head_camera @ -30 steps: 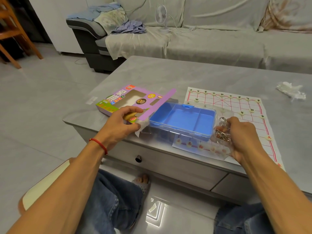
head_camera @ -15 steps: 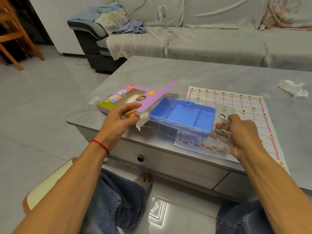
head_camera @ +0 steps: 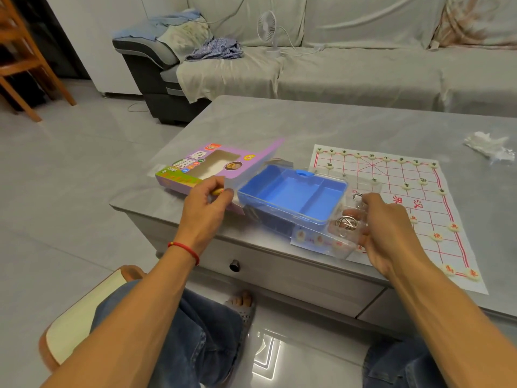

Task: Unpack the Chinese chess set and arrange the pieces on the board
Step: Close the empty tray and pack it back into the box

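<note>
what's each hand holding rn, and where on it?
Left hand pinches the purple box at its open near end. Right hand grips the clear tray with the metal rings at its right end, beside the blue case.

The left hand (head_camera: 205, 203) grips the purple box (head_camera: 215, 168) while the right hand (head_camera: 387, 228) holds a clear tray (head_camera: 352, 219) beside the blue case (head_camera: 293, 197), the paper board (head_camera: 405, 197) carrying pieces

box (head_camera: 195, 169) left of tray (head_camera: 291, 191); board (head_camera: 419, 203) right
</note>
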Demonstrator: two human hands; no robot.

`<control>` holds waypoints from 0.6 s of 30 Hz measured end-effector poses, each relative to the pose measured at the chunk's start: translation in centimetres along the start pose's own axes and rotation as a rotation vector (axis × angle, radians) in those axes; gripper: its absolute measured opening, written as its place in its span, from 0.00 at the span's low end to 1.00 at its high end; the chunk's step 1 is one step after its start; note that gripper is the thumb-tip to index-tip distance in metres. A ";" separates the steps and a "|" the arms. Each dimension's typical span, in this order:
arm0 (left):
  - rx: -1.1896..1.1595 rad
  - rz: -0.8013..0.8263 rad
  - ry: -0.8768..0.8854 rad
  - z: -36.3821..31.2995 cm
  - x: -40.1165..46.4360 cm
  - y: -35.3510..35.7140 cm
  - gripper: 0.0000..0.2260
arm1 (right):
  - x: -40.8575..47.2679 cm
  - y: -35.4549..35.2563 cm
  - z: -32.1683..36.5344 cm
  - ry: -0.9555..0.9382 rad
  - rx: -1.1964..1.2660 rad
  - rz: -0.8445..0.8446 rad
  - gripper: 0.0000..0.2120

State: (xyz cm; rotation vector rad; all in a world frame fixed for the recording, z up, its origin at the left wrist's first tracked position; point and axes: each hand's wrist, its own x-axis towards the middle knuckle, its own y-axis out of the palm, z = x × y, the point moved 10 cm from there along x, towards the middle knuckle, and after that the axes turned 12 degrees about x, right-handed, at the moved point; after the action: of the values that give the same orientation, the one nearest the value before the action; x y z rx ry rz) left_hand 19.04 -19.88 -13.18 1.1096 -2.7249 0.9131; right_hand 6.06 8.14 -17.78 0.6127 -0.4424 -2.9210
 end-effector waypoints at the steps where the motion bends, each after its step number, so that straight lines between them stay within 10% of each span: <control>1: 0.016 -0.003 0.017 0.0 0.0 0.0 0.12 | -0.1 0.4 -0.1 0.003 0.000 0.030 0.10; 18: -0.185 0.234 0.046 -0.1 -1.1 1.9 0.14 | -3.9 8.0 -5.7 0.117 -0.016 0.408 0.13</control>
State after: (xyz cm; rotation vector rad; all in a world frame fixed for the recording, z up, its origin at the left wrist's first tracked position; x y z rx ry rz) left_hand 18.58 -18.05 -14.33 0.7419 -2.8722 0.6803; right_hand 12.43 -0.17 -18.85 0.6047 -0.4662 -2.4878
